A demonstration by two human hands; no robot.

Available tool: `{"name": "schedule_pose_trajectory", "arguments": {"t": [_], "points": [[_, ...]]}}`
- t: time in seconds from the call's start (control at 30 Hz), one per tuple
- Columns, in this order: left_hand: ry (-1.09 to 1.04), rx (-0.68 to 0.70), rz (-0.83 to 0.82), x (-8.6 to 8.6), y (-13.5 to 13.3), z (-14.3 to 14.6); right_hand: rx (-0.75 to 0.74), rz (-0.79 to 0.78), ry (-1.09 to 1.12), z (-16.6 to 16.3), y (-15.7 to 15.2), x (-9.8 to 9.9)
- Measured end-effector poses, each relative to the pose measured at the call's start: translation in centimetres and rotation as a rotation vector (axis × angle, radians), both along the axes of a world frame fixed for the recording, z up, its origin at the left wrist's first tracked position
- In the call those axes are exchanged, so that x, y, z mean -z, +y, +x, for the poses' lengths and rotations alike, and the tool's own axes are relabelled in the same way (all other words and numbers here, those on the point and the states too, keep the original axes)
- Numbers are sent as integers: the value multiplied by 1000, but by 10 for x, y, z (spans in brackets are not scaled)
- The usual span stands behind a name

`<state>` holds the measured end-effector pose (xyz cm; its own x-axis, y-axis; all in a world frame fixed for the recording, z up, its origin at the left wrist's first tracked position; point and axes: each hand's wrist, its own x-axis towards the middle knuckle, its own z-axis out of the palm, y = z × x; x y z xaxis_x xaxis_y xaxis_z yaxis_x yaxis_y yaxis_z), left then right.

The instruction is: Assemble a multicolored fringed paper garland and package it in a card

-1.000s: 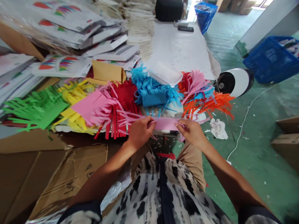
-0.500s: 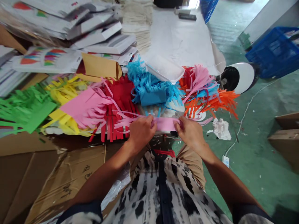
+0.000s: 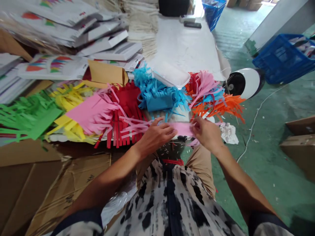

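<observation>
Left hand: the left hand (image 3: 156, 134) is laid across the left part of the pink paper strip (image 3: 183, 128), fingers extended over it; whether the strip is pinched or only pressed cannot be told.
Right hand: the strip's right end is gripped between thumb and bent fingers of the right hand (image 3: 208, 134).
Pink strip: it is held level between the two hands, its smooth middle exposed in the gap; loose pink fringe (image 3: 135, 127) is spread out to the left, past the left hand and over the red fringed paper (image 3: 128, 98).
Near edge: the strip is placed along the table's front edge — a small black object (image 3: 182, 138) is seen just below it.
Beyond the strip: blue fringed paper (image 3: 159, 100) is piled, with a white tray (image 3: 172, 76) rested on its far side.
Left side: the edge is crowded by pink fringed paper (image 3: 92, 111), then yellow (image 3: 73, 126) and green (image 3: 43, 119) bunches.
Right side: orange fringe (image 3: 223, 106) is hung past the table's end; open green floor (image 3: 265, 157) is left beyond the right hand.
Toward the body: a narrow gap is kept between table and patterned shirt (image 3: 150, 193) — scrap-strewn floor is shown through it.
</observation>
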<state>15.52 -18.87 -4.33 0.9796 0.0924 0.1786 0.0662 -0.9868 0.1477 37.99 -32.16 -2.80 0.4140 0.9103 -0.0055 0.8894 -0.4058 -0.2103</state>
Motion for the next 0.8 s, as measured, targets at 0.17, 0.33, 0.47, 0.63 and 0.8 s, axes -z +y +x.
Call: {"name": "schedule_pose_trajectory", "arguments": {"t": [0.17,0.33,0.47,0.63,0.8], "points": [[-20,32,90,-3,-2,-3,-12,383,-78,19,-32,-15],[-64,12,61,3,-8,-4,-470,226,-61,-26,-36,5],[-103,-14,-11,11,0,-24,-440,182,-81,-33,-31,18],[-110,-225,-88,-7,30,-76,-460,221,-51,-21,-30,14],[-196,-447,56,-31,20,-69,-467,212,-34,-20,-27,12]]}}
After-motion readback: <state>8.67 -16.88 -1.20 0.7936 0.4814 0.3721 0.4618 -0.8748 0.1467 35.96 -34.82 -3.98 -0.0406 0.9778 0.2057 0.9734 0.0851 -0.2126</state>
